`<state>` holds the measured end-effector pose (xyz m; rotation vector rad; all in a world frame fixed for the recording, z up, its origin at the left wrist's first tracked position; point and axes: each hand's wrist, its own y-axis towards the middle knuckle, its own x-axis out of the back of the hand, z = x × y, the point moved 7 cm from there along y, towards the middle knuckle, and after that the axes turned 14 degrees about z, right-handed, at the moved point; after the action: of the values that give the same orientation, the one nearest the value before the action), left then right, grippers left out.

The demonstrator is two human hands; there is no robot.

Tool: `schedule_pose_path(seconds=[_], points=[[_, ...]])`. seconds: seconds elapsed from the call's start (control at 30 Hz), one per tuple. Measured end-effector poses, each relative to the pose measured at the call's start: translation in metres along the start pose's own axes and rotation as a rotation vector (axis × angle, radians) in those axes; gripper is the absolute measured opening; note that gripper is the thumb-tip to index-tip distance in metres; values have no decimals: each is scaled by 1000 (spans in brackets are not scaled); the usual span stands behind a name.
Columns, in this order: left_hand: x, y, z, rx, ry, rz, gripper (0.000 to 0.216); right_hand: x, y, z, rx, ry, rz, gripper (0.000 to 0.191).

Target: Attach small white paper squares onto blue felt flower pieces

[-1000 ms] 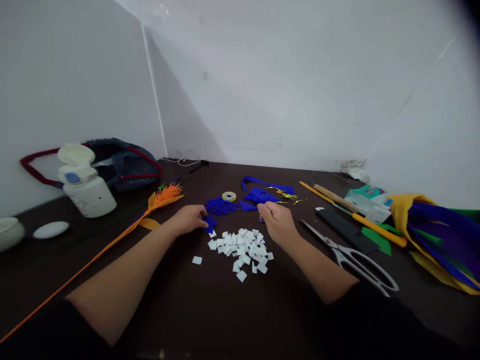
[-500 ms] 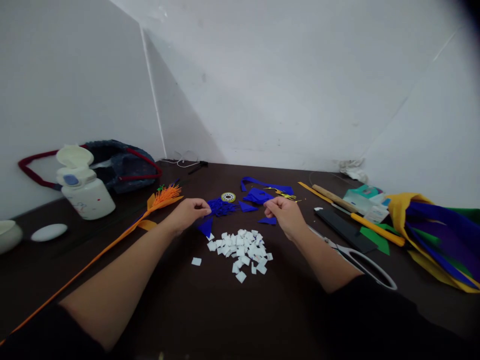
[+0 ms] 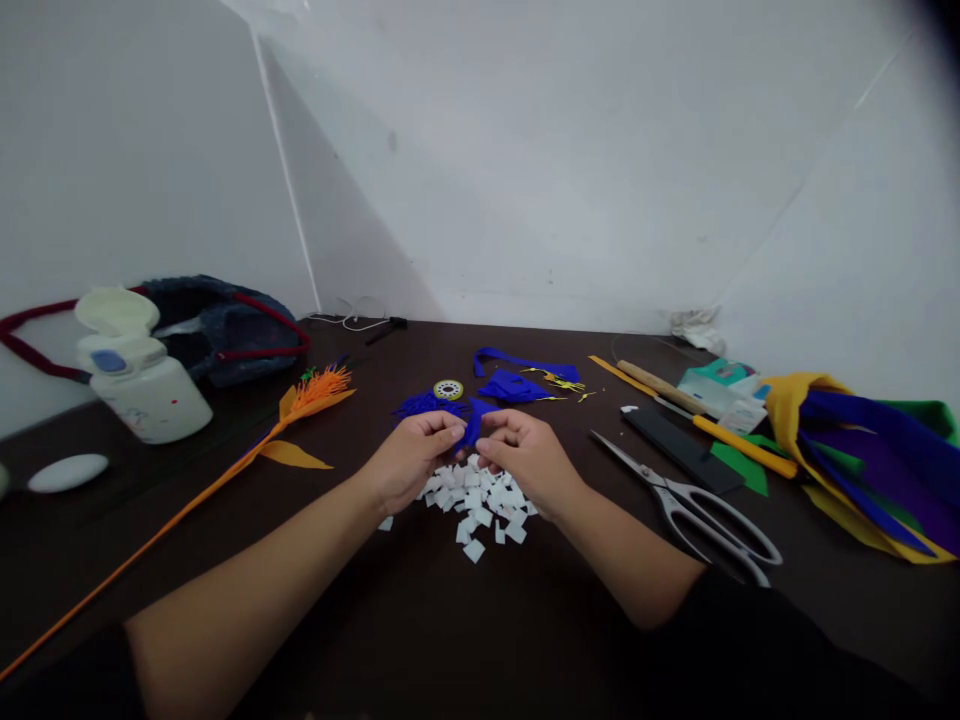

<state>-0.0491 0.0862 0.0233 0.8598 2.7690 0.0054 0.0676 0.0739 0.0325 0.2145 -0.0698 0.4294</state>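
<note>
Between my two hands is a small pointed blue piece of thin, cloth-like material [image 3: 474,425]. My left hand [image 3: 420,455] pinches its left side with thumb and fingers. From the other side, my right hand [image 3: 529,460] closes its fingertips on the same piece. Below and partly behind the fingers lies a heap of small white squares [image 3: 480,500]. A bundle of blue fringe [image 3: 424,403] and a yellow-rimmed spool [image 3: 448,390] are just beyond my left hand. Farther back rest larger blue scraps [image 3: 514,387] with yellow fringe bits [image 3: 562,382].
Scissors [image 3: 675,495], a black flat case [image 3: 679,450] and a yellow-handled tool [image 3: 742,447] lie at right, beside folded coloured cloth [image 3: 862,460]. An orange paper-like flower [image 3: 319,392] with a long stem, a white bottle [image 3: 154,390] and a dark bag [image 3: 232,335] are at left.
Both hands have moved inward from well apart and now meet over the heap, holding the blue piece between them. The view has shifted slightly, and the scissors show more fully.
</note>
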Motion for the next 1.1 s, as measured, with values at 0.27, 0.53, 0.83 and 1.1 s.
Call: schedule_pose_path(seconds=[0.27, 0.53, 0.83, 1.1], points=[[-8, -2, 2, 56, 23, 72, 24, 4, -1, -2, -38, 21, -81, 8], [-8, -4, -7, 34, 272, 49, 15, 3, -1, -5, -79, 82, -28, 7], [-8, -4, -13, -10, 390, 11, 15, 1, -2, 5, -23, -149, 56, 8], [5, -3, -3, -16, 139, -159, 19, 14, -4, 18, 95, -287, -108, 14]])
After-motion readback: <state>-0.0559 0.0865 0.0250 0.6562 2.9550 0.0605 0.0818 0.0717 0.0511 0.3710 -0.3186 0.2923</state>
